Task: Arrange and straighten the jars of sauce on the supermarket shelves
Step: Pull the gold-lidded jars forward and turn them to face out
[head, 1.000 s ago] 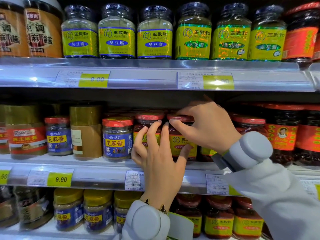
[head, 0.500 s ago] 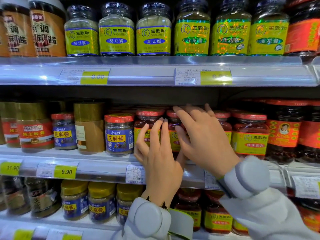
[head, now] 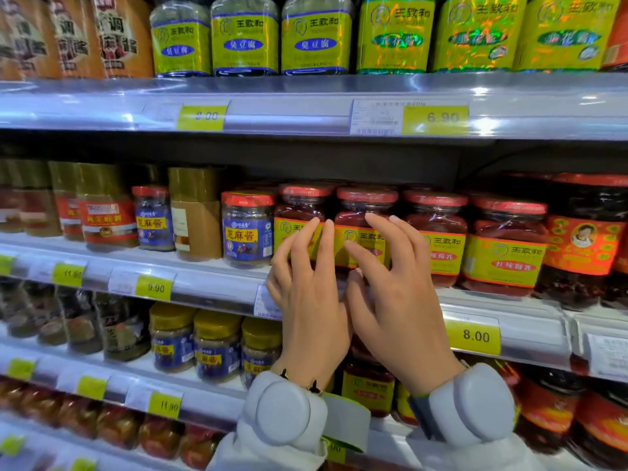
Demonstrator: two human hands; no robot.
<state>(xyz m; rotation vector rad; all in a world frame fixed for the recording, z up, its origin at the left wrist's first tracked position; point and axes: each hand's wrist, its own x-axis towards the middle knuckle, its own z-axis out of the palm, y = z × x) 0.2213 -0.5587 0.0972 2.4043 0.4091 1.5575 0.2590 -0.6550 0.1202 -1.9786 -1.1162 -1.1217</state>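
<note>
Both hands were open and held nothing: my left hand (head: 306, 294) and right hand (head: 397, 294) hovered before two red-lidded, yellow-labelled glass jars of red sauce (head: 365, 229) at the middle shelf's front edge (head: 204, 283). I judged I was mid-straightening; next, squaring their labels forward.

Middle shelf (head: 210, 266): brown jars left, blue-label jar (head: 247, 229), then a row of red-lidded, yellow-label jars (head: 438, 236), dark red-label jars far right. Top shelf (head: 306, 96): green-label jars (head: 246, 35). Lower shelf: yellow-lidded jars (head: 217, 345).
</note>
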